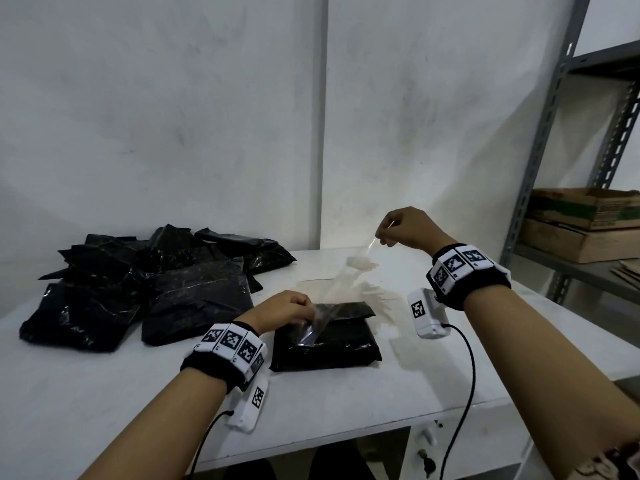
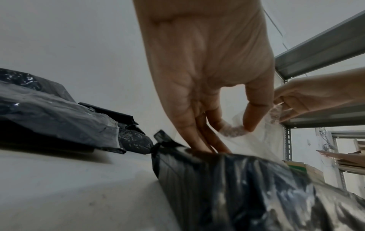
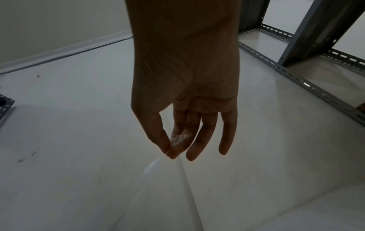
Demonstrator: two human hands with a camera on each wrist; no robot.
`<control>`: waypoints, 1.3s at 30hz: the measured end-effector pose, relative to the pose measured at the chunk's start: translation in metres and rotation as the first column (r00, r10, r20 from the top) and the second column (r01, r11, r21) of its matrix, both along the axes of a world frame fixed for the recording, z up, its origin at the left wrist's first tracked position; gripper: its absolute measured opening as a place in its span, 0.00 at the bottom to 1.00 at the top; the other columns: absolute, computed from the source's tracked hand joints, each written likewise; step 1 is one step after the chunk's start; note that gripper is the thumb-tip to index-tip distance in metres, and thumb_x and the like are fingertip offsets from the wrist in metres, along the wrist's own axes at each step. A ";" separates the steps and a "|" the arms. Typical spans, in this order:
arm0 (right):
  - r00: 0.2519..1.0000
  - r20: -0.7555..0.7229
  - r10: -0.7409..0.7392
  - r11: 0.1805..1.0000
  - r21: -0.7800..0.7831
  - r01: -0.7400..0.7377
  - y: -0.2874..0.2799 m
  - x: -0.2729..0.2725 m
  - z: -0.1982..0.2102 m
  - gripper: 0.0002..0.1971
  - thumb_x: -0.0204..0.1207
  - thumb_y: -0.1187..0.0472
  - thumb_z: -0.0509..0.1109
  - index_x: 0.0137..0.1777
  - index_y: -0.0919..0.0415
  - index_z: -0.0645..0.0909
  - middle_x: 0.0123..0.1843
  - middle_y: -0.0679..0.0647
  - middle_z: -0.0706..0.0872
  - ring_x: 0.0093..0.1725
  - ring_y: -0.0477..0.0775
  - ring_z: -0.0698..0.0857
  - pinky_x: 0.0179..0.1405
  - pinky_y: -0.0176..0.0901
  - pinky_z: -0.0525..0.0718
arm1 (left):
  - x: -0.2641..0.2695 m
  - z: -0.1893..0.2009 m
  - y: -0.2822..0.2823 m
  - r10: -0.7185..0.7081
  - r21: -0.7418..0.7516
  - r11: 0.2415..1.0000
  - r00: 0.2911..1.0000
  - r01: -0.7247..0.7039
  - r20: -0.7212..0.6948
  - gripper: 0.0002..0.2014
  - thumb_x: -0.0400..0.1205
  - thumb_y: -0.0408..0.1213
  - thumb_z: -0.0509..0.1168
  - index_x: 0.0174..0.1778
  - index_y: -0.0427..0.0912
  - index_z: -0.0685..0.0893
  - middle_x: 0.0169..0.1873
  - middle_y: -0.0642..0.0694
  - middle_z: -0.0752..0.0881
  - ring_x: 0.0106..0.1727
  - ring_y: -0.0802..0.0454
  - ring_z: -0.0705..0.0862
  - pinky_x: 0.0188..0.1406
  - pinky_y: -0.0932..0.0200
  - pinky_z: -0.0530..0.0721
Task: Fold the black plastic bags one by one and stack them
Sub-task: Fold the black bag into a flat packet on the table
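Both forearms cross the white table (image 1: 346, 403). Left hand (image 1: 282, 308) pins the folded black bag (image 1: 325, 344); right hand (image 1: 408, 226) pinches a clear strip (image 1: 332, 289) (taut). Unfolded bags (image 1: 138, 282) heaped left; shelf boxes' (image 1: 581, 223) print unreadable.

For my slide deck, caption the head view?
Both hands stretch clear film above a folded black bag.

Both forearms are bare, each wearing a black fabric wristband (image 1: 221, 363) ringed with white square tiles printed with black pixel markers. Below each wrist hangs a white box-shaped camera unit (image 1: 427, 315) bearing another marker, with a thin black cable (image 1: 465, 386) trailing towards the lower frame.
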State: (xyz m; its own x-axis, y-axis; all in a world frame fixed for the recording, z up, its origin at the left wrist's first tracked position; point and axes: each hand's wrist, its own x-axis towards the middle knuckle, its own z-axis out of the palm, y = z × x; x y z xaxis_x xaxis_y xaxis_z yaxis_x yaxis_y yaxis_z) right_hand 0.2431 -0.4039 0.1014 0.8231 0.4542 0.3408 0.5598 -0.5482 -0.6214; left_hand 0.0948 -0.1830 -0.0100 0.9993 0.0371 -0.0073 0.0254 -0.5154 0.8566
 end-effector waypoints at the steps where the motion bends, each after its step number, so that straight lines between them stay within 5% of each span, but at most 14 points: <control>1: 1.000 -0.015 -0.010 1.000 0.003 0.010 -0.002 0.001 -0.003 0.04 0.71 0.63 0.72 0.40 0.62 0.87 0.34 0.52 0.90 0.33 0.43 0.88 0.36 0.36 0.80 | 0.000 -0.001 0.001 0.011 -0.014 1.000 1.000 -0.011 -0.007 0.10 0.81 0.24 0.62 0.35 0.37 0.82 0.29 0.53 0.84 0.31 0.65 0.81 0.32 0.77 0.76; 9: 0.996 -0.088 -0.010 0.991 0.134 0.022 -0.011 0.006 -0.027 0.03 0.72 0.65 0.72 0.38 0.62 0.86 0.34 0.54 0.90 0.32 0.43 0.86 0.36 0.35 0.79 | -0.004 0.002 0.002 -0.076 0.013 0.997 0.996 0.076 -0.043 0.22 0.78 0.22 0.62 0.19 0.46 0.79 0.24 0.56 0.74 0.29 0.61 0.70 0.35 0.66 0.68; 12: 1.000 -0.008 0.025 0.961 0.275 -0.022 -0.009 0.003 -0.029 0.04 0.73 0.65 0.71 0.40 0.65 0.86 0.32 0.53 0.88 0.33 0.44 0.85 0.39 0.34 0.80 | -0.005 0.003 0.001 -0.081 -0.069 0.995 0.992 0.075 -0.098 0.05 0.72 0.37 0.72 0.34 0.41 0.88 0.34 0.46 0.80 0.39 0.52 0.74 0.41 0.66 0.68; 13: 0.999 0.012 0.039 0.950 0.308 -0.041 -0.009 0.002 -0.028 0.04 0.73 0.66 0.71 0.40 0.65 0.85 0.32 0.53 0.88 0.33 0.45 0.84 0.41 0.37 0.80 | -0.003 0.002 0.002 -0.090 -0.086 0.993 0.991 0.082 -0.100 0.07 0.68 0.42 0.74 0.36 0.42 0.89 0.39 0.43 0.79 0.44 0.50 0.74 0.47 0.63 0.70; 16: 0.995 0.075 0.073 0.923 0.372 -0.096 -0.008 -0.002 -0.021 0.03 0.73 0.67 0.71 0.40 0.66 0.85 0.32 0.56 0.87 0.34 0.48 0.84 0.42 0.41 0.80 | -0.006 0.002 0.000 -0.130 -0.034 0.991 0.986 0.127 -0.105 0.03 0.72 0.35 0.76 0.37 0.46 0.89 0.40 0.47 0.86 0.45 0.55 0.82 0.58 0.59 0.75; 21: 0.983 0.148 0.110 0.898 0.409 -0.162 -0.004 -0.009 -0.007 0.02 0.73 0.69 0.72 0.42 0.69 0.84 0.34 0.59 0.87 0.34 0.48 0.83 0.42 0.34 0.79 | -0.006 0.001 -0.003 -0.178 0.138 0.970 0.973 0.199 -0.149 0.06 0.71 0.36 0.78 0.39 0.49 0.89 0.32 0.60 0.86 0.38 0.68 0.82 0.43 0.74 0.75; 25: 0.966 0.220 0.133 0.908 0.364 -0.207 0.000 -0.015 0.003 0.02 0.74 0.67 0.73 0.42 0.65 0.84 0.35 0.56 0.88 0.35 0.45 0.84 0.39 0.28 0.78 | -0.006 -0.003 -0.006 -0.185 0.313 0.919 0.964 0.238 -0.191 0.13 0.65 0.40 0.82 0.41 0.56 0.88 0.32 0.66 0.81 0.41 0.68 0.78 0.46 0.68 0.74; 32: 0.954 0.291 0.073 0.854 0.475 -0.210 -0.007 -0.007 0.032 0.02 0.76 0.67 0.72 0.44 0.65 0.82 0.34 0.56 0.85 0.33 0.47 0.83 0.40 0.33 0.80 | -0.008 -0.001 -0.006 -0.153 0.431 0.876 0.972 0.217 -0.180 0.16 0.64 0.40 0.82 0.44 0.55 0.87 0.53 0.58 0.80 0.58 0.56 0.78 0.65 0.56 0.79; 35: 0.956 0.273 0.109 0.924 0.327 -0.199 -0.017 -0.007 0.044 0.04 0.77 0.64 0.72 0.46 0.65 0.84 0.36 0.55 0.87 0.34 0.45 0.85 0.38 0.29 0.79 | -0.006 -0.001 -0.003 -0.148 0.356 0.910 0.968 0.214 -0.203 0.17 0.62 0.46 0.83 0.43 0.56 0.85 0.53 0.56 0.82 0.59 0.54 0.79 0.62 0.55 0.80; 39: 0.960 0.263 0.095 0.946 0.275 -0.169 -0.015 -0.006 0.043 0.03 0.76 0.64 0.72 0.44 0.63 0.84 0.35 0.52 0.87 0.32 0.40 0.86 0.35 0.26 0.78 | -0.003 -0.003 -0.002 -0.101 0.106 0.988 0.990 0.112 -0.099 0.17 0.67 0.51 0.79 0.43 0.49 0.82 0.42 0.54 0.83 0.47 0.59 0.79 0.49 0.64 0.75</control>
State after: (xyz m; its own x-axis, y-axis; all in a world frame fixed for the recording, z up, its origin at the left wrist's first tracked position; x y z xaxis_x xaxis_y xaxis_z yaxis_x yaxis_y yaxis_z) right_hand 0.2372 -0.4192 0.1449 0.6376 0.4027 0.6567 0.7685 -0.2741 -0.5782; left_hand 0.0921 -0.1848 -0.0131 0.9927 -0.0639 -0.1025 0.0422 -0.6114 0.7902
